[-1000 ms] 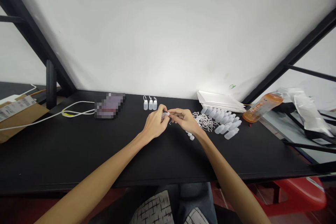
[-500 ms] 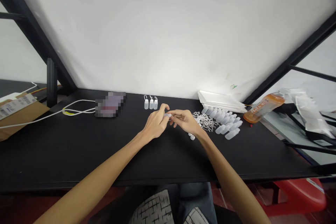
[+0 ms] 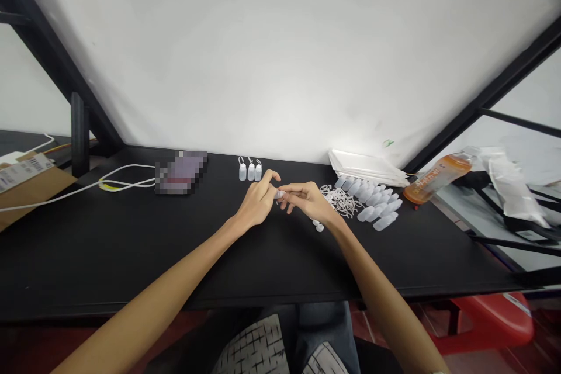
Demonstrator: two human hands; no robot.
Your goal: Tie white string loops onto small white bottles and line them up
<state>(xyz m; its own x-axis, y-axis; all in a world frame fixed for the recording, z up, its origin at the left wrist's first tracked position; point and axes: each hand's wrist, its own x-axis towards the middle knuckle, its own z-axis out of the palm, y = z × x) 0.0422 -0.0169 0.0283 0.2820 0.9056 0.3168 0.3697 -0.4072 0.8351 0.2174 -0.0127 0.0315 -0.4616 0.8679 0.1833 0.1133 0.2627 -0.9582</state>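
Observation:
My left hand (image 3: 258,201) and my right hand (image 3: 307,198) meet above the middle of the black table. Between their fingertips is a small translucent white bottle (image 3: 280,193), mostly hidden by the fingers. Both hands are closed on it in a pinch, the left index finger raised. Beyond the left hand, three little bottles (image 3: 251,172) with looped straps stand upright in a row. Right of my right hand lies a tangled heap of white straps (image 3: 344,203). Small white caps (image 3: 318,226) rest by the right wrist. Several similar bottles (image 3: 372,196) lie in rows farther right.
White sheets (image 3: 366,167) are stacked behind the bottles, near an orange-labelled plastic bottle (image 3: 436,178) lying tilted. A blurred-out purple object (image 3: 182,172), a white cable (image 3: 127,187) and a cardboard box (image 3: 35,187) are at left. A red stool (image 3: 491,324) stands below the table's right side.
The view has shifted slightly. Both hands stay together at the small bottle, and less of it shows between the fingers. The things on the table keep their places.

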